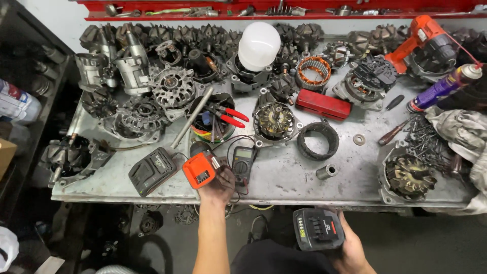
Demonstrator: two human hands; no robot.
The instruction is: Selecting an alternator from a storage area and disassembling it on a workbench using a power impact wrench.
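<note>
My left hand (219,183) reaches to the front edge of the metal workbench (284,172) and grips an orange and black tool battery (199,170), next to a multimeter (243,161) with its leads. My right hand (349,247) is below the bench edge and holds a black battery pack (318,229) near my lap. A black battery charger (152,170) lies just left of the orange battery.
The bench is crowded with alternator parts: housings (133,68), a rotor (274,121), a stator ring (317,140), a red case (323,104), red-handled pliers (229,115), a white bulb (258,45), an orange drill (423,43), a spray can (444,87), and rags (464,132).
</note>
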